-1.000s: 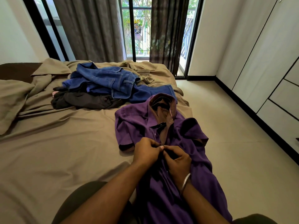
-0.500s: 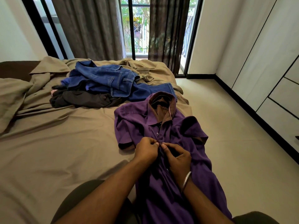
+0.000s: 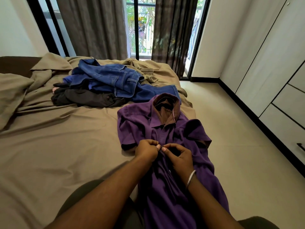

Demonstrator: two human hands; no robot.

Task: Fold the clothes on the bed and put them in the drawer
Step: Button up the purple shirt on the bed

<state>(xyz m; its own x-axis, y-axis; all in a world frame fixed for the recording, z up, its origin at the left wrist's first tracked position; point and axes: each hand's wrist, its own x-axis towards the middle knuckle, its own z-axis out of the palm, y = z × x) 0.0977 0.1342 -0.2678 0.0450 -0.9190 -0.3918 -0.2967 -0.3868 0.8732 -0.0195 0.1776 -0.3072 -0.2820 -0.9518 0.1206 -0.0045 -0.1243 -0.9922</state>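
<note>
Pinching the button placket of the crumpled purple short-sleeved shirt [image 3: 175, 187] at the bed's [image 3: 66, 146] near edge, left hand [image 3: 147, 150] and right hand [image 3: 179, 156] seemingly buttoned it; smoothing and folding should follow, drawer later.

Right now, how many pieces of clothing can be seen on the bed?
3: a purple shirt under both hands at the near edge, blue jeans farther back, and a black garment partly under the jeans. The pile may hide more.

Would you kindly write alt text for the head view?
Both hands, left hand and right hand, pinch the front placket of a purple shirt spread on a tan bed. Blue jeans and dark clothes lie behind.
</note>
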